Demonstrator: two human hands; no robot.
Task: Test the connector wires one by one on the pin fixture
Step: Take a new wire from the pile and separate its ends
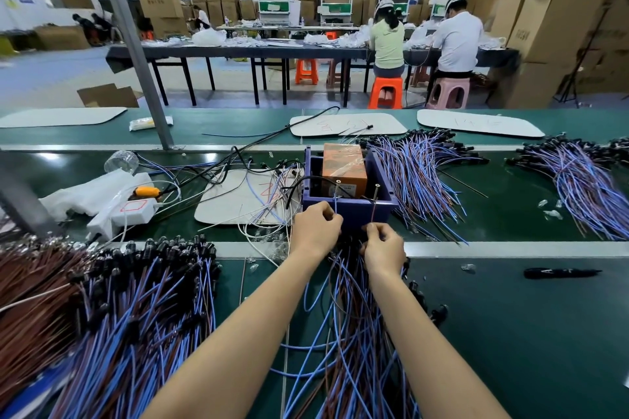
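a: fixture where?
b: purple pin fixture [350,211] on the green surface [510,316], 12 o'clock of both hands, orange block [343,163] inside it.
a: hands?
b: left hand [316,228] has its fingers curled narrow, pinching a blue wire [335,204] that runs up to the fixture's left pin. right hand [383,248] does the same with a brown wire [373,211] at the right pin.
a: other wires?
b: loose bundle [354,333] under the forearms, 6 o'clock of the fixture. big pile [119,299] at 8 o'clock, another pile [418,173] just beside it at 2 o'clock. black pen [561,272] at 4 o'clock, well apart.
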